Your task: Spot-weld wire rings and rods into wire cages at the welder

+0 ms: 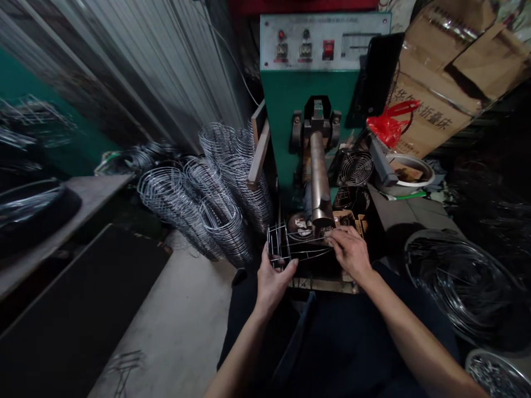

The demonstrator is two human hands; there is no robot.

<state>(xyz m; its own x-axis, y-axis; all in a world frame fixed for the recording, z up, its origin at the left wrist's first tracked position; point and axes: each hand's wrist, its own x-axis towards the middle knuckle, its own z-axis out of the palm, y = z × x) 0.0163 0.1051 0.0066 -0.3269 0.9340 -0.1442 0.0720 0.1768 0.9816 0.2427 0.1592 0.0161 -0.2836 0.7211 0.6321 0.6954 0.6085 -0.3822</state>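
In the head view my left hand (274, 278) is closed around one end of a wire frame (279, 243), thumb on the near side. The frame is made of thin bright rods, and long rods run from it toward the right. My right hand (350, 251) pinches at the far end of these rods, just under the tip of a thick metal cylinder (320, 182). That cylinder sticks out toward me from a green machine (282, 105). What exactly lies between the right fingertips is too small to make out.
Stacks of round wire baskets (224, 221) stand on the floor left of the machine. At the right are a basin of wire rings (460, 287), a bowl of small metal parts (493, 376), a white bowl (429, 176) and cardboard boxes (440, 105). A bench (95, 193) is at left.
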